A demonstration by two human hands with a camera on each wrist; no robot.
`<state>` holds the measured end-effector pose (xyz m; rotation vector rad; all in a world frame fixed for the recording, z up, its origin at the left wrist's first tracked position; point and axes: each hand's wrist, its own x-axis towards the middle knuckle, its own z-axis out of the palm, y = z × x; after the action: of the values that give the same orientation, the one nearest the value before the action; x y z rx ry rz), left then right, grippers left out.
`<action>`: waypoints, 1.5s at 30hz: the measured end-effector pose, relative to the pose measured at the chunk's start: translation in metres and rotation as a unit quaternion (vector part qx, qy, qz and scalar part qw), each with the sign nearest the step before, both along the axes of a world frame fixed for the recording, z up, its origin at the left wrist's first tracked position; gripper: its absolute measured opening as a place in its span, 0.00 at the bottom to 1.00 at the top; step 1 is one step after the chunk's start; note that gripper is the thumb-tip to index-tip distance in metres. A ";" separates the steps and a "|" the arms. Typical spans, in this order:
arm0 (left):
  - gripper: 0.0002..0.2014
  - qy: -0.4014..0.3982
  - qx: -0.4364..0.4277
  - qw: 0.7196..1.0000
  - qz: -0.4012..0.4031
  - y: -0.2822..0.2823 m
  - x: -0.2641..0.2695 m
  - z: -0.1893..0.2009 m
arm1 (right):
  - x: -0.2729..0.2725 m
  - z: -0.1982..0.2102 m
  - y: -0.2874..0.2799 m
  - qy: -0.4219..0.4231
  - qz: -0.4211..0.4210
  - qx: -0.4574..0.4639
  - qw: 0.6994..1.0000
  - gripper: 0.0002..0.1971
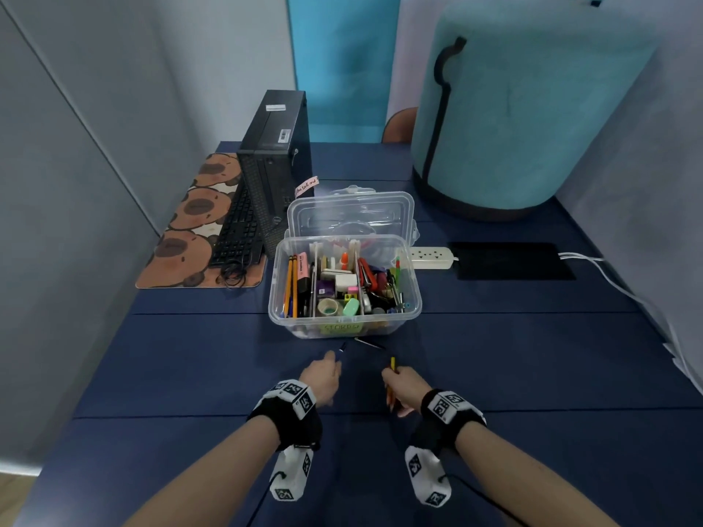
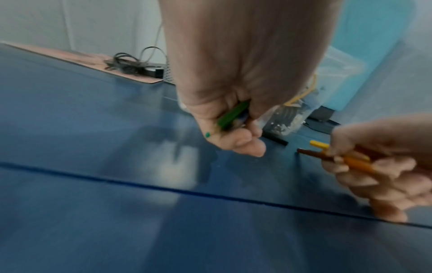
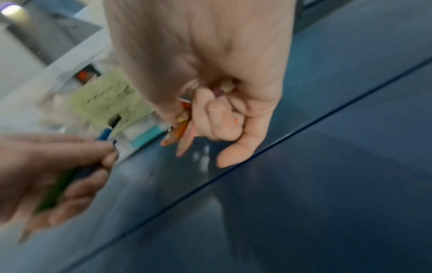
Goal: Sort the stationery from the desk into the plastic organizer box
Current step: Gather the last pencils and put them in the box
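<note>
The left hand [image 1: 321, 376] curled round green and blue pens [image 2: 231, 115]; the right hand [image 1: 404, 386] clutched several coloured pencils [image 3: 178, 132]. One dark pen [image 1: 369, 342] lay near the organizer box [image 1: 344, 325]; best unload first.

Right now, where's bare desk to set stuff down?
Free: blue desk left of both hands, below the mouse mat; also right of the organizer box, below the black pad. Crowded: the strip between box and hands, where a loose pen lies.
</note>
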<state>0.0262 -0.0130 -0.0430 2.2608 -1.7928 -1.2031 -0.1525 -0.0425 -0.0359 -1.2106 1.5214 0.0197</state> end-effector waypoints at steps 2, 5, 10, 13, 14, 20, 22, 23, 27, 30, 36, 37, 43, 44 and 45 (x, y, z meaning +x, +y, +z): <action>0.14 -0.062 -0.013 0.995 -0.072 -0.009 -0.013 0.004 | -0.008 0.004 -0.003 -0.082 -0.121 0.044 0.988 0.12; 0.21 -0.160 -0.069 0.968 -0.180 -0.025 -0.030 0.010 | -0.020 0.002 -0.010 -0.139 -0.199 0.070 0.968 0.12; 0.26 -0.220 -0.093 0.932 -0.272 -0.052 -0.029 0.011 | -0.035 -0.006 -0.020 -0.200 -0.234 0.072 0.949 0.15; 0.29 -0.255 -0.090 0.913 -0.306 -0.053 -0.028 0.009 | -0.041 -0.010 -0.019 -0.223 -0.261 0.075 0.936 0.18; 0.30 -0.261 -0.090 0.910 -0.310 -0.052 -0.028 0.008 | -0.042 -0.011 -0.018 -0.228 -0.269 0.078 0.932 0.19; 0.29 -0.257 -0.067 0.914 -0.306 -0.054 -0.029 0.004 | -0.037 -0.014 -0.011 -0.252 -0.308 0.106 0.911 0.20; 0.29 -0.250 -0.050 0.919 -0.300 -0.052 -0.030 0.002 | -0.034 -0.013 -0.010 -0.254 -0.316 0.111 0.908 0.20; 0.30 -0.242 -0.041 0.924 -0.294 -0.051 -0.029 0.002 | -0.033 -0.012 -0.010 -0.255 -0.318 0.112 0.906 0.20; 0.23 -0.164 -0.048 0.961 -0.218 -0.037 -0.023 0.005 | -0.028 -0.004 -0.007 -0.258 -0.315 0.109 0.907 0.19; 0.19 -0.117 -0.091 0.973 -0.176 -0.020 -0.012 0.009 | -0.026 -0.001 -0.003 -0.281 -0.331 0.103 0.895 0.17; 0.10 0.028 -0.088 0.992 -0.085 0.010 0.005 0.022 | -0.016 0.012 0.007 -0.338 -0.345 0.130 0.866 0.17; 0.09 0.068 -0.083 0.992 -0.059 0.014 0.008 0.023 | -0.014 0.016 0.009 -0.351 -0.349 0.133 0.859 0.18; 0.12 0.388 0.003 0.893 0.228 0.025 0.004 0.040 | 0.003 0.032 0.020 -0.415 -0.349 0.137 0.829 0.17; 0.13 0.421 0.012 0.868 0.263 0.024 0.003 0.043 | 0.006 0.033 0.020 -0.420 -0.349 0.132 0.827 0.16; 0.12 0.445 0.019 0.850 0.282 0.024 0.004 0.045 | 0.009 0.033 0.021 -0.422 -0.347 0.127 0.828 0.15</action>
<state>0.0302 0.0106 0.0016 1.5631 -0.7036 -1.6969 -0.1438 -0.0211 -0.0024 -0.2858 1.0151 -0.6918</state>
